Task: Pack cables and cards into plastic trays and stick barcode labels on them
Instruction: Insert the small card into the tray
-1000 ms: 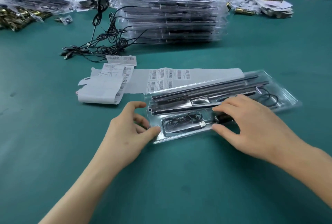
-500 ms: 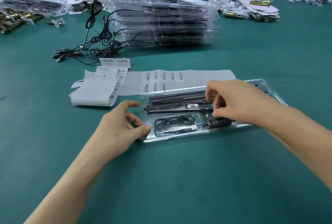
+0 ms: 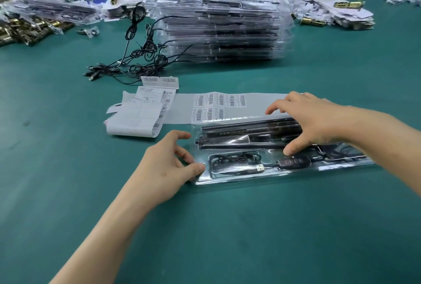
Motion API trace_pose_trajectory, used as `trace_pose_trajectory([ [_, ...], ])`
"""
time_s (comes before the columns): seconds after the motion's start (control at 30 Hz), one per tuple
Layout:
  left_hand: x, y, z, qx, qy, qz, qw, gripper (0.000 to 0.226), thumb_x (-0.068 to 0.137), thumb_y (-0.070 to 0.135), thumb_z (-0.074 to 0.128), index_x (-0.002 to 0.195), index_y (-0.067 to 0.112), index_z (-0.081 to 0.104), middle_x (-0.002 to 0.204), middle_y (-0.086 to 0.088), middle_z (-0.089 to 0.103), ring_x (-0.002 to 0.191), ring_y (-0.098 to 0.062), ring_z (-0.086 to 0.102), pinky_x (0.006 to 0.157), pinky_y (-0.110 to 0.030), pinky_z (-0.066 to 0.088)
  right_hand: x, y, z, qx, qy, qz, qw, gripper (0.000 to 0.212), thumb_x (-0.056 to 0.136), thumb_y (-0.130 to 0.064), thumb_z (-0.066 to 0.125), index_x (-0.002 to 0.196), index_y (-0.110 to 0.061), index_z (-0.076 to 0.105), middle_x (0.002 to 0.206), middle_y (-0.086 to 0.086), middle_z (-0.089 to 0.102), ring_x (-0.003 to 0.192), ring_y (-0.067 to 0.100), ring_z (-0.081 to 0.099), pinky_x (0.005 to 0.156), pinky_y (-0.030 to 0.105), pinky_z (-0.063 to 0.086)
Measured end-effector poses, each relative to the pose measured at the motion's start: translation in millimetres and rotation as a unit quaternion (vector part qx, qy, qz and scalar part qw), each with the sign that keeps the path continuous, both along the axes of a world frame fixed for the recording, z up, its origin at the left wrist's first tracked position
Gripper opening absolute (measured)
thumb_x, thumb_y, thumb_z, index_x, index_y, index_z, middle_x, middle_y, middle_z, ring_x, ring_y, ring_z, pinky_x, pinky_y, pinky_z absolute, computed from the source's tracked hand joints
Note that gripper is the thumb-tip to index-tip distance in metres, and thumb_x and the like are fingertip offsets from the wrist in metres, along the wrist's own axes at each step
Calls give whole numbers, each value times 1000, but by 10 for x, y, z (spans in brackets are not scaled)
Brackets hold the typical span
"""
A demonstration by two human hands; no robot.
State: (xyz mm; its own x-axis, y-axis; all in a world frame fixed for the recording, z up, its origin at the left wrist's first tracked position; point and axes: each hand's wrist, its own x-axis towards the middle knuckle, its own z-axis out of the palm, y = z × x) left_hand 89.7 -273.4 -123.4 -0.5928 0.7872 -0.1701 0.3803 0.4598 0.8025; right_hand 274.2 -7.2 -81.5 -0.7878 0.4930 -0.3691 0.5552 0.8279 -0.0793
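Note:
A clear plastic tray (image 3: 239, 180) lies on the green table in front of me. It holds long black strips (image 3: 239, 140), a coiled black cable with a USB plug (image 3: 237, 162) and a small black controller (image 3: 293, 161). My left hand (image 3: 168, 167) pinches the tray's left end, thumb against its near corner. My right hand (image 3: 316, 121) is spread across the tray's middle, its fingers reaching the far rim and its thumb pressing down near the controller. A sheet of barcode labels (image 3: 218, 103) lies just behind the tray.
A tall stack of filled clear trays (image 3: 218, 28) stands at the back centre, with loose black cables (image 3: 141, 55) to its left. Folded label backing paper (image 3: 134, 121) lies left of the tray. White cards (image 3: 335, 12) are piled back right, gold-coloured parts (image 3: 27, 30) back left.
My right hand has moved from the tray's near edge up across it to its far rim. My left hand has stayed at the left end.

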Motion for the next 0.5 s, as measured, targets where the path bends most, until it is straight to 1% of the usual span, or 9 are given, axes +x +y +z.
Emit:
trace_pose_trajectory([
  [0.13, -24, 2, 6, -2, -3, -4, 1000, 61, 83, 25, 84, 132, 32, 50, 86, 12, 72, 63, -9, 71, 65, -26, 49, -1, 49, -39, -2, -9, 11, 1000, 100, 64, -65, 85, 143, -55, 25, 140, -11, 33, 137, 22, 29, 110, 46, 36],
  [0.27, -15, -11, 2, -2, -4, -5, 1000, 61, 83, 26, 84, 133, 33, 49, 86, 11, 72, 66, -10, 72, 69, -29, 52, 30, 86, -69, 4, -6, 24, 1000, 102, 65, -70, 81, 147, -55, 22, 138, -11, 31, 137, 22, 28, 111, 45, 35],
  [0.33, -6, -8, -1, -4, -2, -5, 1000, 61, 84, 26, 83, 134, 33, 49, 86, 12, 72, 66, -9, 72, 66, -25, 50, 57, 92, -89, 2, 6, 29, 1000, 101, 66, -71, 80, 147, -55, 21, 137, -11, 31, 137, 21, 27, 112, 44, 34],
  [0.43, -9, 7, 1, -7, 7, -6, 1000, 61, 83, 25, 83, 134, 32, 49, 86, 15, 71, 61, -5, 68, 56, -12, 44, 28, 83, -96, 20, -2, 41, 999, 103, 66, -71, 80, 148, -53, 21, 135, -9, 31, 135, 22, 29, 112, 43, 34],
  [0.5, -18, 20, 12, -14, 14, -9, 1000, 62, 83, 26, 84, 134, 31, 50, 86, 15, 71, 59, -3, 66, 54, -11, 42, 9, 78, -92, 24, -5, 40, 999, 103, 66, -71, 80, 148, -52, 21, 135, -9, 31, 134, 23, 30, 111, 42, 34],
])
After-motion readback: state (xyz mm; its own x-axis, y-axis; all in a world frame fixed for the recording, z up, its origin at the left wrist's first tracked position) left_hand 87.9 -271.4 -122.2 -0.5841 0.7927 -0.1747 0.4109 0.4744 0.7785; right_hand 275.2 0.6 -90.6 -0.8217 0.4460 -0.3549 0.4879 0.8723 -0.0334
